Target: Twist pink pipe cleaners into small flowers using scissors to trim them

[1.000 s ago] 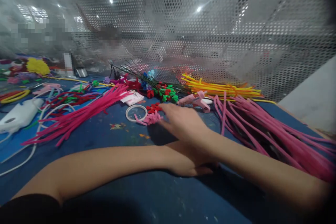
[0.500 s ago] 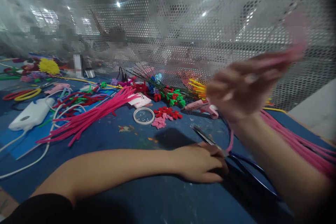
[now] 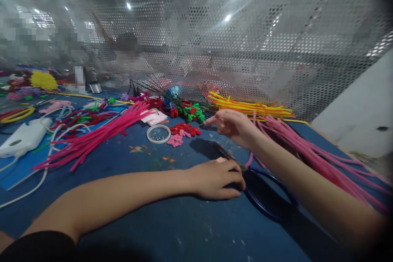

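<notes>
My left hand (image 3: 219,180) lies palm down on the blue table, fingers curled beside the blades of the blue-handled scissors (image 3: 265,178). What is between its fingertips is hidden; a small pale pink patch shows above the knuckles. Farther back, my right hand (image 3: 231,127) is closed round the pink glue gun (image 3: 210,121), whose nozzle points left towards red and pink fuzzy pieces (image 3: 184,130). A pink stem (image 3: 250,159) comes down behind the right wrist to the scissors. Left of these pieces lies a round white-rimmed dish (image 3: 158,134).
Bright pink stems (image 3: 101,135) and a white device (image 3: 26,137) with cables lie left. Yellow stems (image 3: 251,105) stand behind my right hand, and light pink stems (image 3: 310,151) pass right of my forearm. A perforated metal screen (image 3: 196,41) rises along the back.
My right hand has come down and left from its raised place, where something pink was blurred above it, and has closed on the glue gun. The view has turned slightly right.
</notes>
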Demonstrator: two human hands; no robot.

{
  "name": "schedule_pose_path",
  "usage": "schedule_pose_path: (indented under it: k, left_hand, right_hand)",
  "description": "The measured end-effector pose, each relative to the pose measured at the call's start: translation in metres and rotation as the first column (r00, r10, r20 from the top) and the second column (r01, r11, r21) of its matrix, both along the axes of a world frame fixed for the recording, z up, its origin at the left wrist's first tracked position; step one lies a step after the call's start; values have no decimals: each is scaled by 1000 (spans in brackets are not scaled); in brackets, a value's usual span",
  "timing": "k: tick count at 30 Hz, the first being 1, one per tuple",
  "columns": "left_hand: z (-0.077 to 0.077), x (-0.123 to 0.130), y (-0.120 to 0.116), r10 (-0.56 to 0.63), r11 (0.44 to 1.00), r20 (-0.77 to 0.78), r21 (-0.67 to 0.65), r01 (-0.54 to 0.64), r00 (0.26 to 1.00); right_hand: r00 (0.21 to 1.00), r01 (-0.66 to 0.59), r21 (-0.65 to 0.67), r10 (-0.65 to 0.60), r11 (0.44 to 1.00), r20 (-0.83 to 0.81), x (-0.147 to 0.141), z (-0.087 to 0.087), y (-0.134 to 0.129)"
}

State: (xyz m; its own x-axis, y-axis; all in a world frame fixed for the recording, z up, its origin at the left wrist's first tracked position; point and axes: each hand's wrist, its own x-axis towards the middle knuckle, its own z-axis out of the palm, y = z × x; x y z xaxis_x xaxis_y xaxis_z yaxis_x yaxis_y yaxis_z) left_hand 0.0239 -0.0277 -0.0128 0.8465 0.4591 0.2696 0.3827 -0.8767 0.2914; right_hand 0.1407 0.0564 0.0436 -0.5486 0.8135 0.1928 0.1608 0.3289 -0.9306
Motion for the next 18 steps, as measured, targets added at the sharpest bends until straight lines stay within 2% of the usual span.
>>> schedule_pose_path:
  k: [1,3,5,6,8,10,12,14,15,16,17,18]
  left_hand:
    - [0,0,0,-4,1000,-4,5,4,1000]
    - [0,0,1,-5,1000,-11,16,5,1000]
    - [-1,3,1,-11,999,-14,38,12,1000]
    - [-1,4,1,-17,998,-17,59,18,1000]
    - [-3,6,-1,-6,992,-16,123,8,1000]
    - [-4,0,-5,55,978,4,203,-54,998]
    - [-4,-19,-7,147,951,43,269,-153,988]
    - [-1,-50,-7,246,921,63,296,-254,967]
    - [2,-70,-5,325,890,97,304,-339,941]
    - [5,-91,-1,461,813,188,301,-498,867]
    - [8,-112,5,599,697,283,275,-662,749]
    - [10,-133,11,725,552,353,215,-805,591]
  right_hand:
    - [1000,7,-3,-7,1000,2,-4,-3,3]
    - [985,-1,162,-28,987,173,-16,-8,5]
    - [912,-111,399,-67,910,405,-35,-11,6]
    - [877,-169,469,-86,867,474,-47,-11,6]
    - [834,-234,535,-115,812,540,-75,-9,6]
    - [799,-263,582,-165,770,578,-105,-6,8]
    - [766,-291,617,-208,731,608,-132,-4,11]
    - [742,-311,640,-241,703,626,-155,-3,15]
    - [732,-320,644,-251,695,633,-164,-3,17]
    - [724,-328,645,-255,690,641,-172,-4,19]
    - [719,-333,644,-256,689,647,-178,-5,22]
    - [716,-336,641,-255,690,650,-183,-7,24]
